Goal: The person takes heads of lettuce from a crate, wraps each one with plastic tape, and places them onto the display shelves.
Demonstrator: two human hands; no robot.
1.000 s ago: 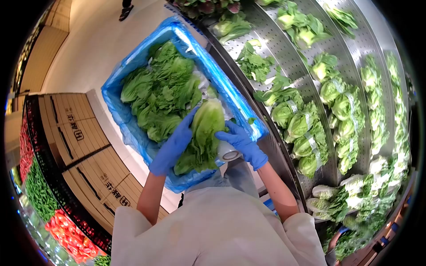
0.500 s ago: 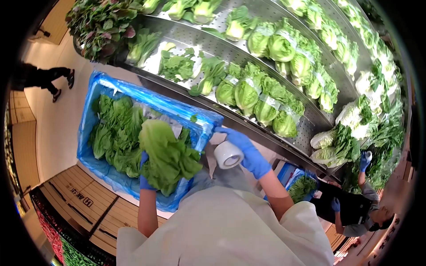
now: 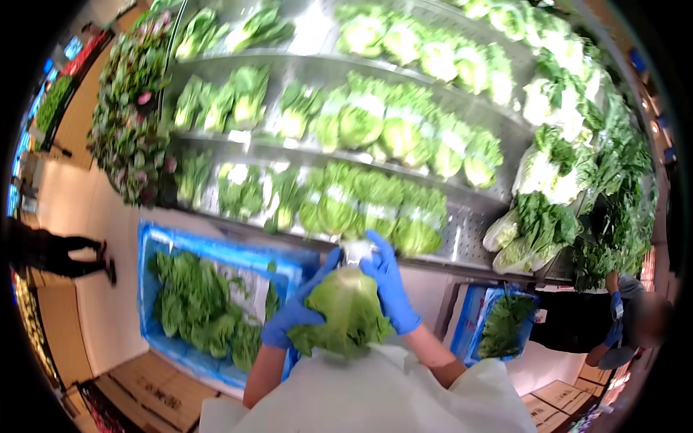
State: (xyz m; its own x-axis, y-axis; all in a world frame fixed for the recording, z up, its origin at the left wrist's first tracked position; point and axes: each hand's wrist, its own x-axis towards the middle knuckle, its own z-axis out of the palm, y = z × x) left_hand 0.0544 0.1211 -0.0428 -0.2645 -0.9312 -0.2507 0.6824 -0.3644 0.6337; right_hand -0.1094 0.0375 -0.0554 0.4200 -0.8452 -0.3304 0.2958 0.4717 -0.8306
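A head of lettuce (image 3: 346,307) is held close in front of my body, its leaves pointing toward me. My left hand (image 3: 297,312), in a blue glove, grips the lettuce from the left side. My right hand (image 3: 390,285), also gloved in blue, is on the right with its fingers around a roll of white tape (image 3: 356,252). That roll sits at the far end of the lettuce, between both hands. Whether a strip of tape touches the stem is too blurred to tell. To the left, a blue-lined crate (image 3: 148,303) holds more loose leafy lettuce (image 3: 191,307).
Metal shelves (image 3: 462,206) of taped lettuces and other greens run across the front. A second blue crate (image 3: 469,339) with greens stands at the right, beside a co-worker (image 3: 577,317) in dark clothing. Cardboard boxes (image 3: 159,390) lie at lower left. Another person (image 3: 58,252) stands far left.
My left hand has brought the lettuce from over the crate to in front of my body. My right hand has moved the tape roll up to it. The view has turned toward the shelves.
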